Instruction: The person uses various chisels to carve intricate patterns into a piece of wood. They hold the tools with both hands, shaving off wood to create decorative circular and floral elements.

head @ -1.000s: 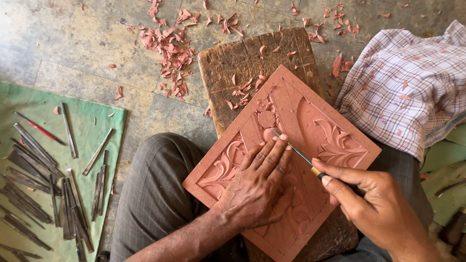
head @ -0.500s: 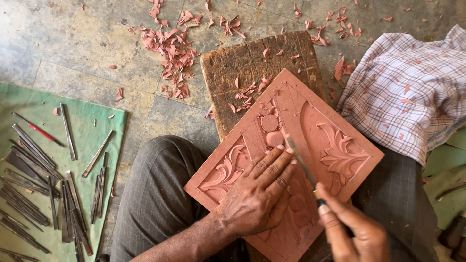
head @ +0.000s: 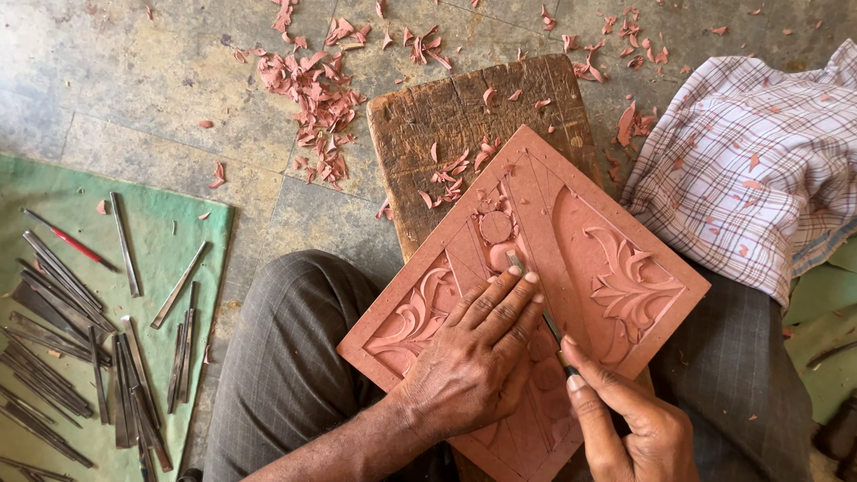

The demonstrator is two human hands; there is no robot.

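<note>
A reddish carved panel [head: 616,223] with leaf and scroll relief lies tilted on a worn wooden block [head: 464,116] across my lap. My left hand [head: 478,357] rests flat on the panel's middle, fingers together and pointing up-right. My right hand [head: 629,428] grips a thin metal carving chisel [head: 540,308]. Its tip meets the panel just above my left fingertips, near a small round motif [head: 495,226].
Several metal carving tools [head: 98,348] lie on a green mat [head: 178,223] at the left. Reddish shavings [head: 317,89] litter the stone floor and the block. A checked cloth [head: 759,170] lies at the right. My grey trouser leg [head: 290,375] is below.
My right hand has drawn down toward the lower right, and the chisel now stands steeper. The left hand has shifted slightly along the panel.
</note>
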